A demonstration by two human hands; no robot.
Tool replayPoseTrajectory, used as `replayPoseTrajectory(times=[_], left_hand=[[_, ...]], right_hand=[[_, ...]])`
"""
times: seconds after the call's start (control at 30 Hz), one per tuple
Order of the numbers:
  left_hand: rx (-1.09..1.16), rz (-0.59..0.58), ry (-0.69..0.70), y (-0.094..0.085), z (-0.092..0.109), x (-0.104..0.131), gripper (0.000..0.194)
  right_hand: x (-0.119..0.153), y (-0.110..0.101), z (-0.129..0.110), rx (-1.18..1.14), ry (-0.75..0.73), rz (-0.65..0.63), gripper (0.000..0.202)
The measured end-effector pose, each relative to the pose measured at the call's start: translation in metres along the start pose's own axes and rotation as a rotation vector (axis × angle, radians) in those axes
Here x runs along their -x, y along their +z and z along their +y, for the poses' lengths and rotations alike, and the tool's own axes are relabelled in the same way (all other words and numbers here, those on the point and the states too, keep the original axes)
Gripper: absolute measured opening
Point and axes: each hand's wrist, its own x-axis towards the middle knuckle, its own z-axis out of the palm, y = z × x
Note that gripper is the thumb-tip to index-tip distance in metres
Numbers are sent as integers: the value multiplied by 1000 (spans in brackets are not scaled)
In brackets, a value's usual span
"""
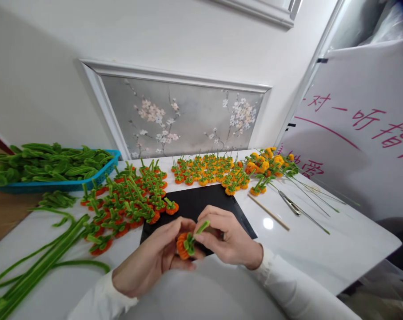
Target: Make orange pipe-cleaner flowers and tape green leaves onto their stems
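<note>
Between my hands, above the near edge of a black mat (194, 200), is a small orange pipe-cleaner pumpkin (184, 246) with green leaves and a green stem. My left hand (161, 249) curls around its orange body from the left. My right hand (226, 233) pinches the green stem and leaf part between thumb and fingers. Left of the mat stand many similar orange pumpkins (129, 202) with upright green stems. Yellow-orange ones (204, 169) with thin stems stand in rows behind the mat.
A blue basket (111, 165) heaped with green fuzzy pieces sits at the back left. Long green pipe cleaners (51, 251) lie at the near left. On the right are a wooden stick (269, 212), pliers (290, 203), thin green stems and a yellow-orange bunch (271, 162).
</note>
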Motion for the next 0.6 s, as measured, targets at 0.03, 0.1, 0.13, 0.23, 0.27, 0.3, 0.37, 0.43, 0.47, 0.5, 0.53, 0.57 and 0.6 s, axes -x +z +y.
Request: replayPoseTrajectory(times=[0.03,0.1,0.13,0.23,0.27,0.3,0.37,0.43,0.47,0.5,0.53,0.57,0.6], left_hand=[[-112,39,141,1,0,1,22],[-401,121,338,1,1,2,24],[-552,161,388,2,0,2,23],[-922,257,435,2,-1,2,9],[-1006,288,453,2,-2,2,6],[-1071,314,473,1,-2,2,6],[-1148,343,514,1,-3,2,8],[-1174,351,551,0,-4,2,11],[-1178,352,566,0,-4,2,12],[-1179,353,576,-1,-5,2,14],[-1177,357,580,-1,-5,1,16],[-1173,359,576,-1,-5,1,17],[-1166,354,561,-1,-4,1,18]], right_hand=[[0,1,0,16,15,8,12],[-1,3,1,38,42,9,12],[-1,4,2,44,53,3,12],[0,8,4,50,77,-20,11],[0,9,4,56,80,-30,11],[0,10,5,64,81,-41,10],[1,11,6,83,82,-58,8],[2,12,6,106,84,-57,8],[2,12,7,117,84,-51,8],[2,13,7,129,83,-48,8],[2,12,8,141,81,-49,8],[2,12,9,154,75,-55,8],[2,12,9,167,63,-62,8]])
